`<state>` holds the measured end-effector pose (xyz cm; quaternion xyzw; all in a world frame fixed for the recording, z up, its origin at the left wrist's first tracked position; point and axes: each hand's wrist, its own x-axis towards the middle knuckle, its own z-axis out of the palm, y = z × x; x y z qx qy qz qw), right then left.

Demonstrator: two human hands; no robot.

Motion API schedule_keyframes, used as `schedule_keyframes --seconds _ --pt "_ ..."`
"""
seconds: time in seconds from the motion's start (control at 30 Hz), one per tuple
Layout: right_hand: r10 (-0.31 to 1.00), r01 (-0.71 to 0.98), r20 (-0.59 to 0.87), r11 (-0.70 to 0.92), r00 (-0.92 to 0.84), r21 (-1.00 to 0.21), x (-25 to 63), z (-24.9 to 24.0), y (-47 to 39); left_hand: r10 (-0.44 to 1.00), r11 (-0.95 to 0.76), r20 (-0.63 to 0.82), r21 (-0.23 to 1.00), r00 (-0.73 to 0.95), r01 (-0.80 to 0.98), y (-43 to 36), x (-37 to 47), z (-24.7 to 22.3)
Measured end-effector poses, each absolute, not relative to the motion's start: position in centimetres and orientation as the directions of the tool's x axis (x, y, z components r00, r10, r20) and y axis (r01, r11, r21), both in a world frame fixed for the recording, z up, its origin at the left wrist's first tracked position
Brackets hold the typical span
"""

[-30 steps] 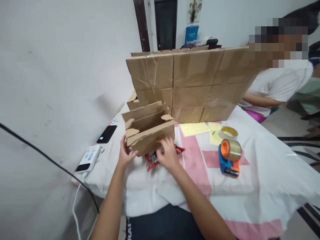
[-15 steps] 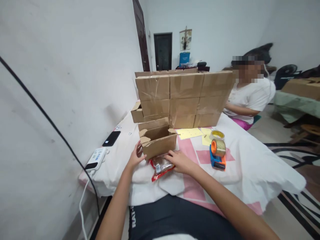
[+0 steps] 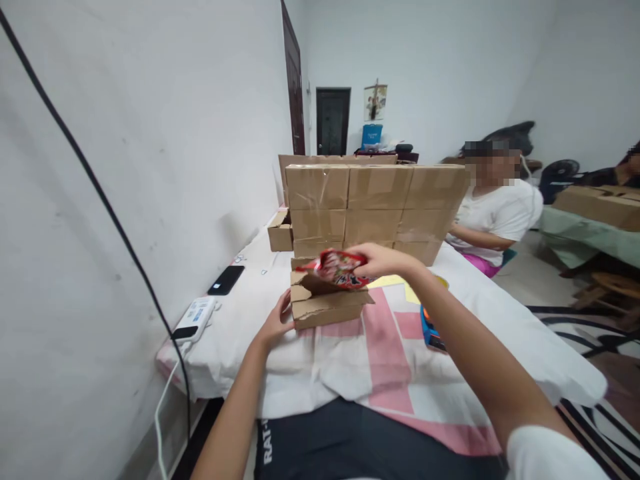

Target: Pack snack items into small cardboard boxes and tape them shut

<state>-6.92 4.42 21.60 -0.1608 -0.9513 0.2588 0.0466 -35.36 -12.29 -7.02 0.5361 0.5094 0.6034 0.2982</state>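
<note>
A small open cardboard box (image 3: 327, 312) stands on the cloth-covered table, its flaps up and torn at the edges. My left hand (image 3: 277, 323) grips the box's lower left corner, the fingers partly hidden behind it. Above the box opening, my right hand (image 3: 383, 260) is closed on a red printed food packet (image 3: 340, 268). The packet lies tilted over the flaps; its contents cannot be made out.
Behind the box rises a wall of taped cardboard boxes (image 3: 377, 190), with another open box (image 3: 281, 233) at its left. A blue tape dispenser (image 3: 431, 330) lies at right, partly behind my forearm. A phone (image 3: 226, 280) and white power bank (image 3: 196, 317) lie left. A person (image 3: 503, 207) sits beyond.
My right hand has lifted the packet from the table in front of the box to above its opening. My left hand stays at the box's left side.
</note>
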Motion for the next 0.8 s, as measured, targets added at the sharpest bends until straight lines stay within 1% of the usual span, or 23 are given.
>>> schedule_keyframes --seconds 0.03,0.07,0.13,0.17,0.27,0.37,0.43,0.57,0.6,0.63,0.67,0.7,0.73,0.77,0.8 --pt "0.305 0.341 -0.152 0.862 -0.94 -0.376 -9.2 21.1 4.4 0.907 -0.306 0.344 0.934 -0.242 0.182 -12.3 -35.3 -7.1" --pt "0.316 0.385 -0.274 0.888 -0.908 -0.252 -11.3 20.2 4.4 0.907 -0.309 0.346 0.934 -0.238 0.18 -12.3 -35.2 -7.1" --pt "0.343 0.418 -0.368 0.897 -0.864 -0.145 -15.0 17.7 3.9 0.909 -0.312 0.349 0.932 -0.228 0.183 -12.3 -35.1 -7.1" --pt "0.351 0.425 -0.39 0.898 -0.851 -0.117 -16.3 16.3 3.7 0.911 -0.31 0.347 0.932 -0.222 0.186 -12.3 -35.1 -7.1" --pt "0.355 0.427 -0.415 0.899 -0.838 -0.093 -18.3 12.8 3.5 0.922 -0.296 0.332 0.936 -0.199 0.192 -12.3 -35.1 -6.8" --pt "0.347 0.414 -0.385 0.905 -0.855 -0.103 -18.2 11.0 4.2 0.93 -0.281 0.315 0.942 -0.19 0.184 -12.2 -35.2 -6.7" --pt "0.339 0.393 -0.325 0.912 -0.883 -0.12 -17.5 10.7 4.8 0.932 -0.276 0.308 0.945 -0.191 0.175 -12.2 -35.2 -6.7" --pt "0.333 0.352 -0.136 0.922 -0.933 -0.164 -15.0 11.7 5.1 0.93 -0.277 0.307 0.947 -0.203 0.162 -12.1 -35.2 -6.6" --pt "0.331 0.34 -0.076 0.922 -0.94 -0.184 -14.1 12.1 5.1 0.929 -0.276 0.306 0.947 -0.206 0.163 -12.2 -35.2 -6.5" --pt "0.337 0.325 0.016 0.918 -0.941 -0.228 -13.1 12.5 5.1 0.93 -0.273 0.304 0.948 -0.208 0.165 -12.2 -35.2 -6.5" --pt "0.358 0.306 0.141 0.905 -0.923 -0.294 -11.9 12.7 5.2 0.93 -0.269 0.301 0.948 -0.21 0.168 -12.2 -35.1 -6.4" --pt "0.403 0.283 0.29 0.881 -0.868 -0.379 -10.6 12.7 5.4 0.93 -0.265 0.298 0.949 -0.213 0.172 -12.3 -35.1 -6.3" --pt "0.47 0.251 0.436 0.846 -0.768 -0.471 -9.2 12.4 5.6 0.93 -0.262 0.297 0.949 -0.215 0.176 -12.3 -35.1 -6.2" --pt "0.549 0.211 0.547 0.802 -0.632 -0.559 -7.8 11.8 5.8 0.931 -0.258 0.295 0.949 -0.217 0.181 -12.4 -35.0 -6.1" --pt "0.62 0.171 0.602 0.754 -0.503 -0.634 -6.5 10.9 6.1 0.931 -0.254 0.292 0.949 -0.22 0.184 -12.5 -34.9 -6.1"
